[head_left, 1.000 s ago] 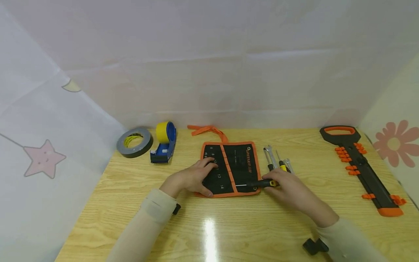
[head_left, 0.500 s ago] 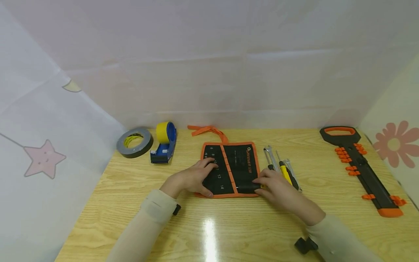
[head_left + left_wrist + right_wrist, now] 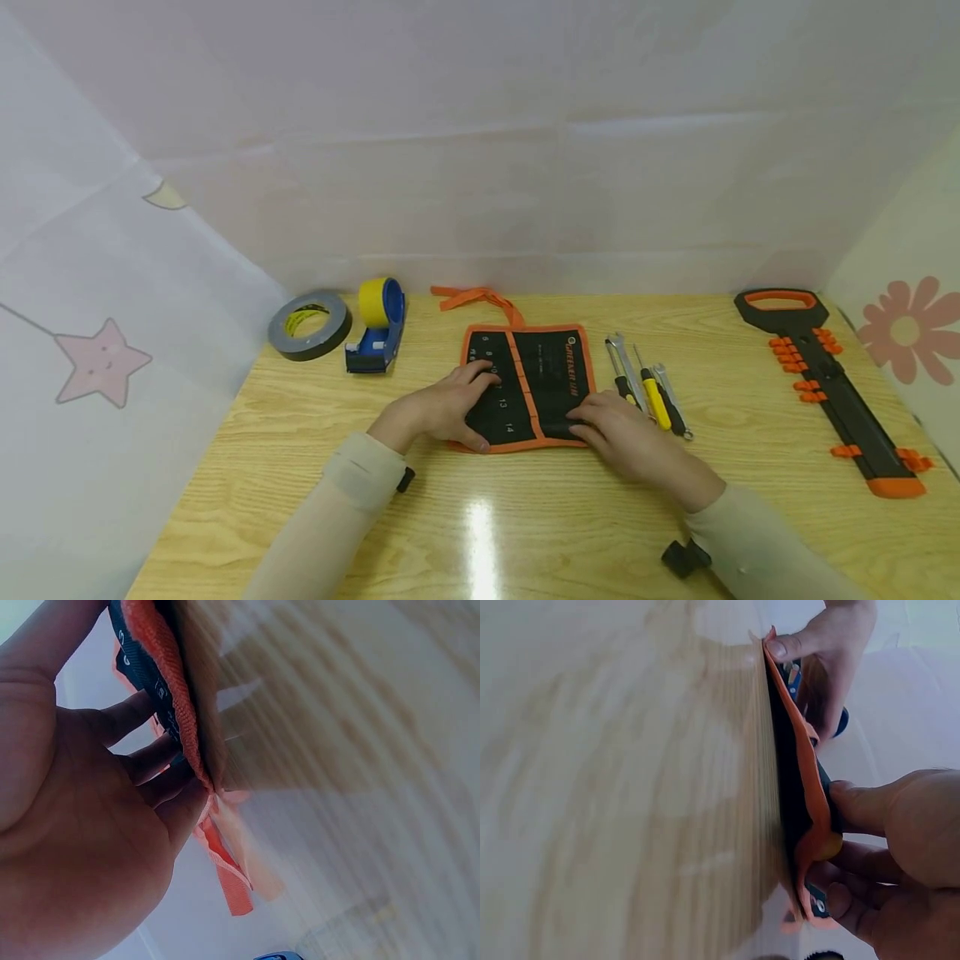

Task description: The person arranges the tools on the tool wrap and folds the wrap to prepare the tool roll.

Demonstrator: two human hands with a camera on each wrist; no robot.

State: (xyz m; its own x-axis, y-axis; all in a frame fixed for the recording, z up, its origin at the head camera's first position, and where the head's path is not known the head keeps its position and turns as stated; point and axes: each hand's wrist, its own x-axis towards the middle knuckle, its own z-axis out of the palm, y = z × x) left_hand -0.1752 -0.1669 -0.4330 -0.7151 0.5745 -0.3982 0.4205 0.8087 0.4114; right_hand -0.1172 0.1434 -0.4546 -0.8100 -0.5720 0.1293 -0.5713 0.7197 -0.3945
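Observation:
A black tool pouch (image 3: 551, 367) with orange trim lies spread on the wooden table, numbered pockets on its left half. My left hand (image 3: 444, 407) rests on that half with the fingers spread; in the left wrist view its fingertips touch the black fabric. My right hand (image 3: 633, 435) is at the pouch's lower right corner. There, the yellow handle end (image 3: 826, 847) of a screwdriver shows at the orange edge, between thumb and fingers. The rest of that screwdriver is hidden in the pocket, which bulges over it.
Right of the pouch lie a yellow-handled screwdriver (image 3: 657, 404), a wrench (image 3: 628, 367) and several other tools. A grey tape roll (image 3: 309, 327) and a blue tape dispenser (image 3: 378, 329) stand at left. A black-and-orange rack (image 3: 832, 392) lies far right. Orange ties (image 3: 483, 297) trail behind the pouch.
My right hand has moved left, sliding the screwdriver into the right-hand pocket; its shaft and handle, visible before, are now covered. My left hand has stayed put.

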